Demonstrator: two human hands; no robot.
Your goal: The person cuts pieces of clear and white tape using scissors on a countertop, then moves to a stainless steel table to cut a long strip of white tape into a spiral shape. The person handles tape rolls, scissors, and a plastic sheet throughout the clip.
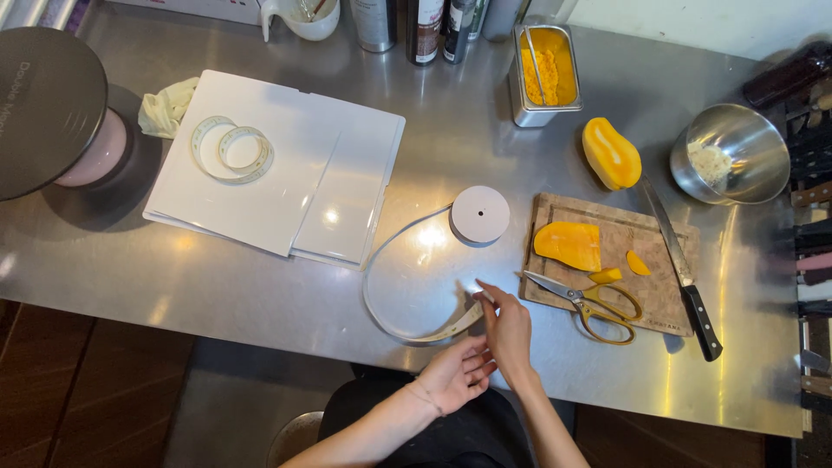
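orange mango [611,153], white ribbon spool [479,213], gold-handled scissors [589,303], silver counter [260,286]
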